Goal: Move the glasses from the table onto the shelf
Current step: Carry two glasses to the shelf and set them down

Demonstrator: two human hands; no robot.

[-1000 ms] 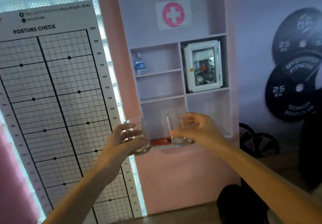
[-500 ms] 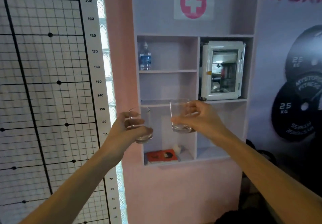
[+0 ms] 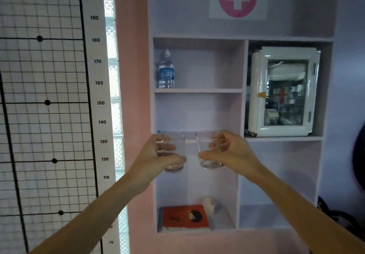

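Note:
I hold two clear tumblers up in front of a pale wall shelf unit (image 3: 197, 90). My left hand (image 3: 156, 159) grips the left glass (image 3: 176, 147) around its side. My right hand (image 3: 231, 153) grips the right glass (image 3: 206, 151), thumb under its lower part. Both glasses stand upright, side by side and a little apart, level with the front edge of the middle shelf board (image 3: 190, 141) in the left column. Their rims reach just above that board. The compartment above the board holds nothing that I can see.
A water bottle (image 3: 165, 70) stands at the left of the top compartment. A white glass-door first-aid cabinet (image 3: 284, 91) fills the right compartment. A red book (image 3: 185, 217) and a pale round object lie in the bottom compartment. A posture chart (image 3: 45, 95) hangs on the left.
The view has closed in on the shelf unit. Both hands rose with their glasses to the middle shelf board, and the left glass moved closer to the right one.

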